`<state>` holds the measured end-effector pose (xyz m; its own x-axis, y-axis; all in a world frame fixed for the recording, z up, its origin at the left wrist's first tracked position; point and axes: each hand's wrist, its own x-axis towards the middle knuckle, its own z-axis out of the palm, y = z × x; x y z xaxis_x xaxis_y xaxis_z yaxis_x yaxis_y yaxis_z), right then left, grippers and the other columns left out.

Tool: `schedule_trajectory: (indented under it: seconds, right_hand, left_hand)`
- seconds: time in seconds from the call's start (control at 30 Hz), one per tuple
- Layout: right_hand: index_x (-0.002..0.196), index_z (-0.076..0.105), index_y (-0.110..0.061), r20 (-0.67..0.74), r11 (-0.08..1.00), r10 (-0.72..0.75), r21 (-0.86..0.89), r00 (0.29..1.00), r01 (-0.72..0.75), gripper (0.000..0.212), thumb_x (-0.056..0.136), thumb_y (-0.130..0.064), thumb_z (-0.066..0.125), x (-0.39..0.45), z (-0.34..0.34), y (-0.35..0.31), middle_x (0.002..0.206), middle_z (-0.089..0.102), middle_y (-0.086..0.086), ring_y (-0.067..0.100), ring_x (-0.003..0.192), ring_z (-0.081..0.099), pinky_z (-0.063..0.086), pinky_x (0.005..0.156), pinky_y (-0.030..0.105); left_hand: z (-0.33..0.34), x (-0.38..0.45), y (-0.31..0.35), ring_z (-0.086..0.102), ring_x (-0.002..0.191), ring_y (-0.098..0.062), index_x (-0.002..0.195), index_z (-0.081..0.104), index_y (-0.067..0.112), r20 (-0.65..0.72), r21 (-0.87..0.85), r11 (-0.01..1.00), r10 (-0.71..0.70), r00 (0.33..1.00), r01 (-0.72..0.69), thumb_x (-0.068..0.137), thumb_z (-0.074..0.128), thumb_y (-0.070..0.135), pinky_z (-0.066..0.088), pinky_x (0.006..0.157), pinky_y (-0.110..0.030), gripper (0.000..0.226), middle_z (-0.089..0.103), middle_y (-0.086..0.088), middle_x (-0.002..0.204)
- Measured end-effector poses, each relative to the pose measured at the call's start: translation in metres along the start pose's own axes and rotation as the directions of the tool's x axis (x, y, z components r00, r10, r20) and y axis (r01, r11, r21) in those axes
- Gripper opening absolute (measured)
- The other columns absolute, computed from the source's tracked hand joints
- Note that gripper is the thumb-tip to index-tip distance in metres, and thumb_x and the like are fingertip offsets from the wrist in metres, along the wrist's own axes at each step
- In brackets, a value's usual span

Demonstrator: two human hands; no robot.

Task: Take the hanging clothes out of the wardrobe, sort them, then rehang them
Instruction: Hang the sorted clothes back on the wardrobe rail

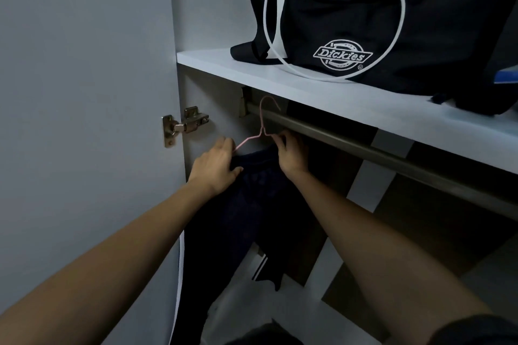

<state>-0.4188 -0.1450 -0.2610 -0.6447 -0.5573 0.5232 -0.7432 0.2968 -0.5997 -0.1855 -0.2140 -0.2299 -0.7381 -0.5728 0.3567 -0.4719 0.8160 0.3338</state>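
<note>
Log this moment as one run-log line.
left hand: grips dark garment | right hand: pinches pink hanger | hook: on rail

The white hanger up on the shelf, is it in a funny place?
Yes. The white hanger lies loose on the shelf, leaning against the black bag, not hooked on the rail below. The pink hanger hangs from the rail, with both hands at its dark garment.

Black bag (pixel 392 22) with white logo on the shelf (pixel 322 98); white hanger (pixel 265 8) leaning against it; metal hinge (pixel 183 124) on the side panel.
</note>
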Motion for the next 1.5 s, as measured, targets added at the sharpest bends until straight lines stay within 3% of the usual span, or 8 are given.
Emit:
schedule_trajectory:
  seconds: [0.37, 0.43, 0.53, 0.67, 0.83, 1.03, 1.27, 1.5]
  right_hand:
    - [0.108, 0.069, -0.009, 0.069, 0.997, 0.070, 0.021, 0.995, -0.071, 0.030, 0.106, -0.036, 0.057, -0.014, 0.019, 0.005, 0.114, 0.069, 0.018, 0.040, 0.111, 0.059, 0.043, 0.083, 0.041]
    - [0.122, 0.067, -0.012, 0.074, 0.997, 0.072, 0.019, 0.995, -0.074, 0.030, 0.107, -0.035, 0.055, -0.018, 0.025, -0.004, 0.128, 0.065, 0.017, 0.039, 0.123, 0.055, 0.043, 0.092, 0.041]
    - [0.152, 0.046, -0.021, 0.105, 0.999, 0.043, 0.021, 0.994, -0.045, 0.053, 0.105, -0.043, 0.054, -0.032, 0.033, -0.023, 0.155, 0.047, 0.011, 0.032, 0.144, 0.039, 0.037, 0.114, 0.046]
    - [0.165, 0.023, -0.023, 0.124, 0.998, -0.045, 0.054, 0.991, 0.038, 0.075, 0.101, -0.055, 0.046, -0.046, 0.041, -0.031, 0.170, 0.029, 0.005, 0.024, 0.156, 0.024, 0.028, 0.124, 0.049]
    - [0.168, 0.009, -0.021, 0.227, 0.995, -0.088, -0.025, 0.970, 0.096, 0.080, 0.104, -0.054, 0.046, -0.038, 0.045, -0.024, 0.174, 0.015, 0.003, 0.023, 0.160, 0.012, 0.021, 0.128, 0.049]
    - [0.168, 0.012, -0.020, 0.333, 0.995, -0.085, -0.016, 0.939, 0.096, 0.073, 0.108, -0.044, 0.046, -0.012, 0.056, -0.038, 0.174, 0.018, 0.004, 0.027, 0.159, 0.017, 0.020, 0.128, 0.049]
    - [0.167, 0.016, -0.029, 0.359, 0.998, -0.060, 0.009, 0.932, 0.061, 0.063, 0.110, -0.038, 0.042, -0.012, 0.040, -0.042, 0.173, 0.020, 0.002, 0.026, 0.158, 0.019, 0.020, 0.127, 0.044]
    - [0.165, 0.018, -0.038, 0.437, 1.000, -0.017, 0.008, 0.899, 0.015, 0.072, 0.100, -0.056, 0.044, -0.075, -0.003, -0.067, 0.173, 0.017, -0.004, 0.024, 0.159, 0.014, 0.024, 0.125, 0.051]
  left_hand:
    - [0.026, -0.011, -0.014, 0.051, 0.113, -0.031, 0.148, 0.033, 0.025, 0.001, 0.070, 0.993, 0.098, 0.995, -0.098, 0.099, 0.062, 0.019, 0.055, 0.077, -0.050, 0.057, 0.047, -0.008, 0.129]
    - [0.028, -0.013, -0.013, 0.047, 0.113, -0.030, 0.153, 0.032, 0.024, 0.008, 0.132, 0.986, 0.105, 0.994, -0.105, 0.100, 0.060, 0.018, 0.055, 0.073, -0.047, 0.060, 0.047, -0.008, 0.128]
    - [0.032, -0.016, -0.015, 0.045, 0.112, -0.028, 0.156, 0.029, 0.023, 0.009, 0.170, 0.980, 0.100, 0.995, -0.100, 0.099, 0.061, 0.016, 0.056, 0.067, -0.046, 0.066, 0.046, -0.007, 0.127]
    - [0.036, -0.018, -0.024, 0.046, 0.110, -0.028, 0.163, 0.021, 0.017, 0.000, 0.240, 0.968, 0.079, 0.997, -0.077, 0.093, 0.069, 0.011, 0.053, 0.059, -0.039, 0.086, 0.046, -0.006, 0.130]
    - [0.040, -0.023, -0.036, 0.051, 0.112, -0.030, 0.161, 0.027, 0.002, 0.025, 0.543, 0.824, 0.174, 0.984, -0.159, 0.088, 0.070, 0.014, 0.051, 0.081, -0.038, 0.086, 0.050, -0.011, 0.133]
    - [0.042, -0.026, -0.040, 0.049, 0.133, -0.031, 0.158, 0.035, -0.002, 0.033, 0.639, 0.754, 0.173, 0.984, -0.154, 0.095, 0.065, 0.016, 0.051, 0.096, -0.036, 0.072, 0.051, -0.017, 0.148]
    - [0.031, -0.039, -0.035, 0.037, 0.145, -0.034, 0.161, 0.028, -0.001, 0.103, 0.543, 0.829, 0.095, 0.990, -0.136, 0.093, 0.063, 0.030, 0.044, 0.108, -0.040, 0.083, 0.038, -0.019, 0.161]
    - [-0.007, -0.074, -0.020, 0.034, 0.148, -0.033, 0.162, 0.027, 0.003, 0.078, 0.315, 0.943, 0.089, 0.993, -0.109, 0.100, 0.038, 0.040, 0.027, 0.125, -0.046, 0.073, 0.040, -0.017, 0.159]
